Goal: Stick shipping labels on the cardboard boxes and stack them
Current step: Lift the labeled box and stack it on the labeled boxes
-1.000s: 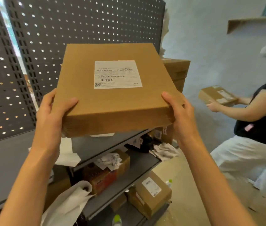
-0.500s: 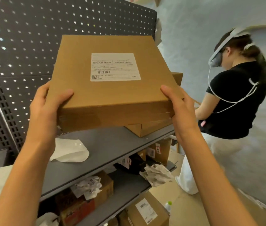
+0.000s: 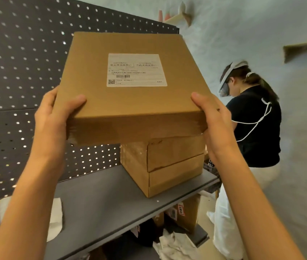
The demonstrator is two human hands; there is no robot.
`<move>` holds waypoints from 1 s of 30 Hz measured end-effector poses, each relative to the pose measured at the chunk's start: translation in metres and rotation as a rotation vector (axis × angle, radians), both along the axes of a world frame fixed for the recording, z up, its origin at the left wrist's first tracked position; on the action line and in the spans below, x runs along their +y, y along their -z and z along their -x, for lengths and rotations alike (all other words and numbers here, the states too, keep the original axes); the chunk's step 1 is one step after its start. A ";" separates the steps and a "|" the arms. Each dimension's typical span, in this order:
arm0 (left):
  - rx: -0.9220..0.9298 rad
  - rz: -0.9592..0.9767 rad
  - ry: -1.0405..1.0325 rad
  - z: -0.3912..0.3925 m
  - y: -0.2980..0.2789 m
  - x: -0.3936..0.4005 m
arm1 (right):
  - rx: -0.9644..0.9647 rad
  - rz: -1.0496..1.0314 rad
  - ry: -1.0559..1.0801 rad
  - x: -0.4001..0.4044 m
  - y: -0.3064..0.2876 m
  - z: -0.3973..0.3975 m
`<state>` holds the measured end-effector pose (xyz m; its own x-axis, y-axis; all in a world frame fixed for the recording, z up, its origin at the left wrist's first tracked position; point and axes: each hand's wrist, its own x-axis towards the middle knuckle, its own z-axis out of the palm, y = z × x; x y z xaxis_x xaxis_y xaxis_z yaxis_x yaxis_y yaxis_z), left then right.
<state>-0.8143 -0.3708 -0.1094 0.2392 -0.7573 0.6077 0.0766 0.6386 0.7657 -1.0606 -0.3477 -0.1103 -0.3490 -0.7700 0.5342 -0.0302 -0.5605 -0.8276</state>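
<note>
Cardboard flat box (image 3: 130, 102), white label (image 3: 136, 70) on top, gripped by left hand (image 3: 55, 117) and right hand (image 3: 214, 119).

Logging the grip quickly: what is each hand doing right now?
Left hand: grips the labelled box at its left corner.
Right hand: grips the same box's right corner.

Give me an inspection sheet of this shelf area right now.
Surface: grey shelf, pegboard behind it.
Job's things: labelled box held up over the stacked boxes; shipping label on its top face.
Clutter: white paper on the shelf; parcels and crumpled paper on the lower shelves.
Hands: left hand and right hand each grip a near corner, thumbs on top.
Cables: white cable on the other person's back.
Surroundings: person in a black top with a headset, pale wall.
</note>
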 end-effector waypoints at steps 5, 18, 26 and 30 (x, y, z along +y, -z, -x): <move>-0.009 0.012 -0.070 0.041 -0.008 -0.009 | -0.008 0.021 -0.063 -0.027 -0.007 0.042; 0.032 -0.038 -0.319 0.149 -0.035 0.002 | 0.043 -0.056 -0.300 -0.078 -0.043 0.141; -0.002 -0.086 -0.389 0.176 -0.051 -0.018 | 0.024 -0.064 -0.345 -0.107 -0.057 0.163; -0.058 -0.106 -0.400 0.180 -0.055 -0.032 | 0.029 -0.057 -0.332 -0.126 -0.061 0.166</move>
<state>-0.9938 -0.4032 -0.0539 0.4950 -0.6709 0.5522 -0.2066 0.5264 0.8247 -1.2267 -0.4736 -0.0496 -0.0595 -0.8678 0.4934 0.1222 -0.4969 -0.8592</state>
